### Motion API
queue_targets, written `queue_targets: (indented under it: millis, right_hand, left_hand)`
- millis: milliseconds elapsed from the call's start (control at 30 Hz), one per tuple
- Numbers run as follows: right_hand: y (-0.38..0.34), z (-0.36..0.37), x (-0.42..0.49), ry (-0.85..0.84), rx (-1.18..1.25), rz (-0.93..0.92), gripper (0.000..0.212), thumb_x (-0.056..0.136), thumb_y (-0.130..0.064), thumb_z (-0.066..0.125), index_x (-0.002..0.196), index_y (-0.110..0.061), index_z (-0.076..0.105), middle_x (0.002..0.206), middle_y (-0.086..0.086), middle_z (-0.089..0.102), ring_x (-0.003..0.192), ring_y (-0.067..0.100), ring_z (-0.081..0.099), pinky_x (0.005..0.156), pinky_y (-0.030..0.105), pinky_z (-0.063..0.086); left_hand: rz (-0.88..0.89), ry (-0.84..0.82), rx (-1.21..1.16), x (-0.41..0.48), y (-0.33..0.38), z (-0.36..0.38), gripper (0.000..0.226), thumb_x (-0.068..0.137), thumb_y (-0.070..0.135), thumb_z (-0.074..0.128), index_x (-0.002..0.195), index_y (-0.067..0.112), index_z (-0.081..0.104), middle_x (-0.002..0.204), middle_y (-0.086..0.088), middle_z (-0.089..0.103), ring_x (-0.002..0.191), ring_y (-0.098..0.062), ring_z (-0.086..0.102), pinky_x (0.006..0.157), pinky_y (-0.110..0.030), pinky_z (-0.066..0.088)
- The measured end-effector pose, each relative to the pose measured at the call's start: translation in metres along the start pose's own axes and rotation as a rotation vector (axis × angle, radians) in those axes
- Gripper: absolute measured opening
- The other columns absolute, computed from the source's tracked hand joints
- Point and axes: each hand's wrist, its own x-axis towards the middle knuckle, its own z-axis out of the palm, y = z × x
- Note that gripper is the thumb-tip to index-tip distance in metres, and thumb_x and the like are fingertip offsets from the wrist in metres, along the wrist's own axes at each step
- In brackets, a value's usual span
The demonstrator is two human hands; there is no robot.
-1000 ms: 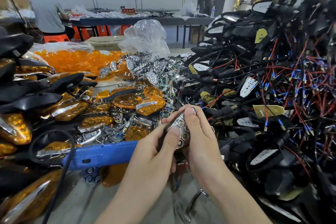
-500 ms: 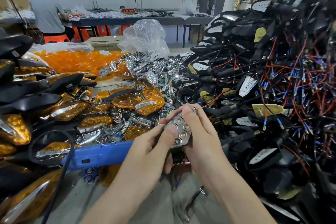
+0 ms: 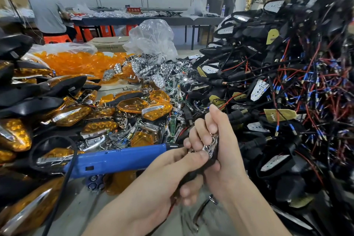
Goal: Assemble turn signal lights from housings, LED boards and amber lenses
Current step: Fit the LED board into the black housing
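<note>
Both my hands hold one black turn signal housing [image 3: 199,171] with a chrome reflector [image 3: 210,147] set in it, low in the middle of the view. My right hand [image 3: 216,143] curls round its upper part, fingers over the reflector. My left hand [image 3: 176,163] grips the lower part and its thumb presses the reflector's edge. Loose amber lenses [image 3: 76,61] fill a bag at the back left. Chrome reflectors [image 3: 153,67] lie heaped in the middle. Black housings with LED boards and red and blue wires [image 3: 277,86] pile up at the right.
A blue corded tool [image 3: 118,161] lies across the bench left of my hands. Finished amber lights [image 3: 63,113] are stacked at the left. A clear plastic bag [image 3: 153,38] stands behind the parts. One person works at a far table [image 3: 134,19]; another stands by the door.
The housing has turned from facing me to edge-on and sits slightly lower and to the right. My right fingers have curled over the reflector, and my left thumb has shifted to its lower edge.
</note>
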Motion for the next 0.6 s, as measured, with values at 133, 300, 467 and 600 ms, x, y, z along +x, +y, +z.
queue_targets:
  millis: [133, 300, 467, 600]
  right_hand:
    - [0.002, -0.0019, 0.0006, 0.05, -0.025, 0.0, 0.051, 0.101, -0.03, 0.051, 0.052, -0.021, 0.036, 0.045, -0.003, 0.03, 0.038, 0.013, 0.034, 0.046, 0.026, 0.045]
    - [0.0008, 0.0001, 0.0013, 0.065, -0.057, -0.003, 0.053, 0.102, -0.025, 0.046, 0.05, -0.022, 0.035, 0.043, -0.003, 0.029, 0.037, 0.013, 0.033, 0.046, 0.026, 0.043]
    - [0.0013, 0.0001, 0.0017, 0.057, -0.059, -0.005, 0.054, 0.101, -0.023, 0.045, 0.049, -0.022, 0.035, 0.042, -0.003, 0.028, 0.035, 0.012, 0.032, 0.043, 0.027, 0.042]
    - [0.0032, -0.0003, 0.0022, 0.058, -0.077, -0.004, 0.055, 0.102, -0.023, 0.044, 0.048, -0.022, 0.035, 0.041, -0.003, 0.03, 0.034, 0.012, 0.033, 0.043, 0.026, 0.042]
  left_hand:
    - [-0.016, 0.037, -0.016, 0.0028, -0.0052, -0.0007, 0.018, 0.083, 0.033, 0.069, 0.075, 0.017, 0.074, 0.047, 0.0, 0.033, 0.037, -0.009, 0.028, 0.039, -0.019, 0.033]
    - [0.007, 0.062, -0.067, 0.0022, -0.0066, 0.0018, 0.006, 0.078, 0.029, 0.074, 0.076, 0.023, 0.075, 0.057, -0.002, 0.037, 0.037, -0.006, 0.03, 0.038, -0.019, 0.035]
    - [-0.028, 0.05, -0.077, 0.0008, -0.0062, 0.0003, 0.014, 0.076, 0.031, 0.076, 0.081, 0.019, 0.072, 0.051, -0.002, 0.036, 0.038, -0.009, 0.033, 0.043, -0.022, 0.029]
    - [-0.023, 0.047, -0.088, 0.0007, -0.0054, -0.0026, 0.02, 0.076, 0.03, 0.075, 0.084, 0.012, 0.072, 0.07, -0.011, 0.041, 0.042, -0.013, 0.038, 0.053, -0.034, 0.019]
